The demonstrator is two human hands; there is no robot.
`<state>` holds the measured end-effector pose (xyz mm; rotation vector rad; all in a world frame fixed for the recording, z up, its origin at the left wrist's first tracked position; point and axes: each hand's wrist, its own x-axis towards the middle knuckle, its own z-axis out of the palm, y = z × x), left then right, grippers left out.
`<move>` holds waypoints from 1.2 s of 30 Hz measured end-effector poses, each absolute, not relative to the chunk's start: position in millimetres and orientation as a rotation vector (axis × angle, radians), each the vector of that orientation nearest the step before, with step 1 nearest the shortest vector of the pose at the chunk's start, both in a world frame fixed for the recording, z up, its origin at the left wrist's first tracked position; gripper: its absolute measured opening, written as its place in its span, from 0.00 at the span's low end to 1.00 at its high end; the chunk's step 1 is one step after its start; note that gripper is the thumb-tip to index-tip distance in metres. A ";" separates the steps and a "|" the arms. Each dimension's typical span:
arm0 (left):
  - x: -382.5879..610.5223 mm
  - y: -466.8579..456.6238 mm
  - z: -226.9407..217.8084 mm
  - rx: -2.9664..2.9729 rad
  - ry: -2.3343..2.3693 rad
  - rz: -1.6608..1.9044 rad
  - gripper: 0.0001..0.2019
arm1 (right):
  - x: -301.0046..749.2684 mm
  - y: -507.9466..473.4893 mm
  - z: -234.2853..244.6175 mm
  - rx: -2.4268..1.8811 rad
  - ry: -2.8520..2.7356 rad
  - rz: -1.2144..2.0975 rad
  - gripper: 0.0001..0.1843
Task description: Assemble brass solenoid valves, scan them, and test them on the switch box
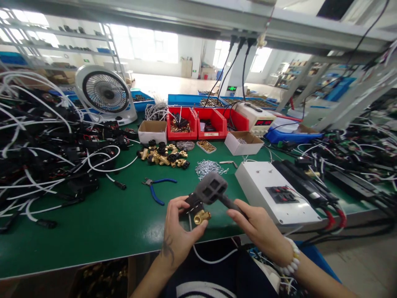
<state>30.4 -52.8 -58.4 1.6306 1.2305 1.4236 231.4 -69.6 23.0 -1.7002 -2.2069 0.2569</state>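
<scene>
My left hand (pixel 178 231) is closed around a small black part with a brass fitting (pixel 201 216), from which a white cable hangs down toward my lap. My right hand (pixel 257 225) grips the dark handle of a grey tool with a square, socketed head (pixel 211 188). The tool's head sits right over the black part, touching or nearly touching it. Both hands are above the near edge of the green mat (pixel 102 223).
Blue-handled pliers (pixel 156 188) lie left of my hands. Behind are a heap of brass and black fittings (pixel 164 155), a pile of metal clips (pixel 209 167), red bins (pixel 198 122), cardboard boxes, a white test box (pixel 276 192), a fan (pixel 105 95), and tangles of cabled parts on both sides.
</scene>
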 end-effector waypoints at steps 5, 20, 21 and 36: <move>18.6 -62.1 -55.9 1.707 1.395 1.695 0.22 | 221.7 -64.3 2.0 -1.857 -2.188 0.322 0.15; 31.4 -75.0 7.7 2.302 0.943 1.622 0.25 | 203.7 -87.3 39.8 -0.943 -1.297 1.535 0.35; 31.8 -74.5 10.0 2.350 0.923 1.586 0.25 | 203.8 -87.9 39.6 -0.886 -1.227 1.575 0.35; 34.5 -77.1 29.3 2.440 0.815 1.529 0.08 | 196.7 -99.5 35.3 -0.743 -1.045 1.438 0.27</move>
